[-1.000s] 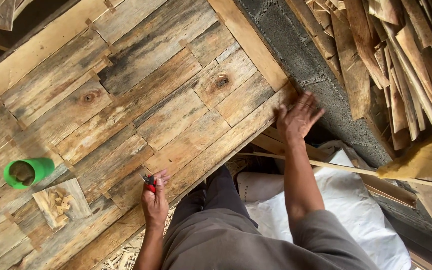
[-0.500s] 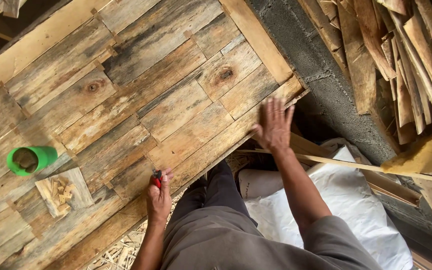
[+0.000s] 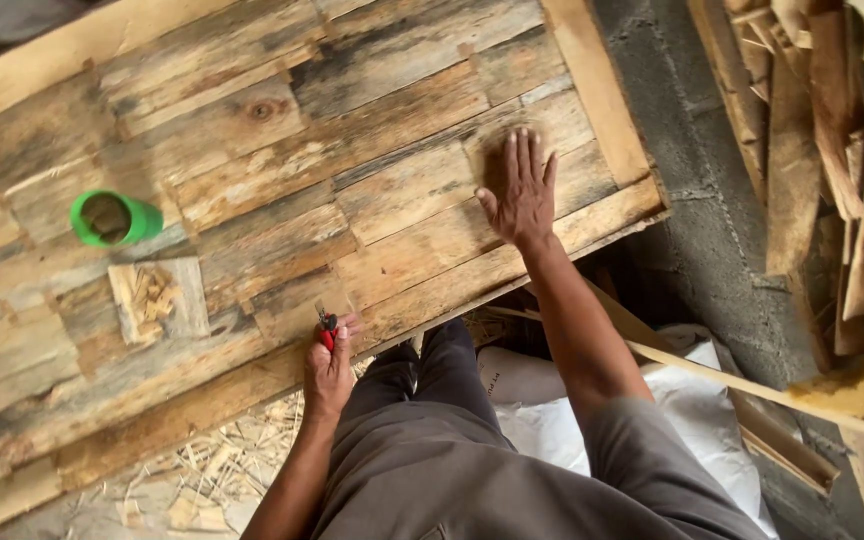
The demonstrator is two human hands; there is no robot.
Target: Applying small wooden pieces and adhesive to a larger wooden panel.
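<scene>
Left hand (image 3: 328, 372) is closing its grip around a small red-handled tool (image 3: 327, 329) at the near edge of the tabletop (image 3: 252, 200). Only the red handle and a dark tip are showing above the fingers, so the tool type is hard to make out; the rest is hidden in the fist.

Right hand (image 3: 520, 185) is lying flat, grip open, fingers spread and palm down, on the patchwork wood surface near the tabletop's far-right corner. It is holding nothing. The palm is covering the plank under it, so whatever is there is not visible.

The tabletop is a panel of mismatched weathered planks with a paler frame strip (image 3: 597, 90) running along its right side. Its left and top edges are cut off by the frame.

Green cup (image 3: 112, 218) is lying on its side on the left, well apart from both hands, opening facing the camera; contents look dark, cannot tell what. Just below it, a small square wood block (image 3: 157, 300) is sitting on the planks, with a rough, splintered face.

The person's grey-clothed torso and legs (image 3: 432, 440) are blocking the view under the near edge. Wood shavings (image 3: 202, 480) are showing on the floor at lower left. A white sack (image 3: 692, 420) is lying at lower right, partly hidden by the right arm and crossed by a thin wooden stick (image 3: 752, 385). A pile of wood offcuts (image 3: 842, 150) is stacked on the far right beside the concrete floor (image 3: 692, 200), cut off at the edge.
</scene>
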